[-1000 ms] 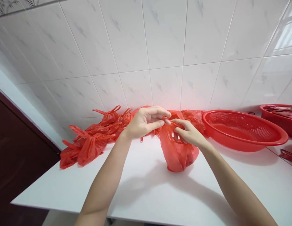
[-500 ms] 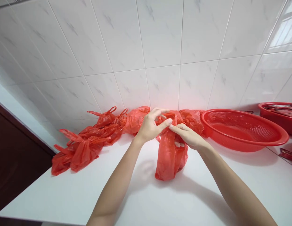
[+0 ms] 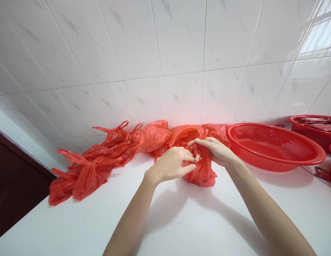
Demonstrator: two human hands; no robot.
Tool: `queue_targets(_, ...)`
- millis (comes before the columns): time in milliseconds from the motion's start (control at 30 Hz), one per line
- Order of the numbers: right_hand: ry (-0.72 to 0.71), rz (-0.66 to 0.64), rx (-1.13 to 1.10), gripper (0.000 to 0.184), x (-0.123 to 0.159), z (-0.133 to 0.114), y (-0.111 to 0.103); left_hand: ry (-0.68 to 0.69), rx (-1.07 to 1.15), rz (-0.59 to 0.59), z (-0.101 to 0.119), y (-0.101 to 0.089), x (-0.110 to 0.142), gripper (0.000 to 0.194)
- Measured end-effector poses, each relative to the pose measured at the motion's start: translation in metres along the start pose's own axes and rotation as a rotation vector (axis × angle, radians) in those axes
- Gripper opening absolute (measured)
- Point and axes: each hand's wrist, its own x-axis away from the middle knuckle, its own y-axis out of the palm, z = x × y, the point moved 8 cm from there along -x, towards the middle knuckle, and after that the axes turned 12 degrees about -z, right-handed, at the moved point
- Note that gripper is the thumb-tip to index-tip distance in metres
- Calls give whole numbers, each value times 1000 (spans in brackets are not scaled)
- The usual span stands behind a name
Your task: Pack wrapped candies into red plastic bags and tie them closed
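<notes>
The bag (image 3: 202,175) is over the surface (image 3: 192,227), top pinched by the right hand (image 3: 220,152), fingers of the left hand (image 3: 169,165) loosely spread against it; thin plastic could tear if a fingertip snags.

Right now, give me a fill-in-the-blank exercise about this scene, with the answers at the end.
The bag at the left hand and right hand is coloured ____.
Seen by the person, the big perforated basket stands to the ____ of that bag.
The knotted bags lie to the ____ of both hands.
The wall behind the table is covered in square-edged, marbled ____.

Missing words: red; right; left; tiles.
</notes>
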Motion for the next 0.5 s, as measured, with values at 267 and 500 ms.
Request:
queue_targets(267,-31,10,140,39,5,-12,9,-49,467,472,-42,-24,3,16)
queue_targets(500,-138,154,651,44,24,-44,24,10,900,84,-46,20,-29,44)
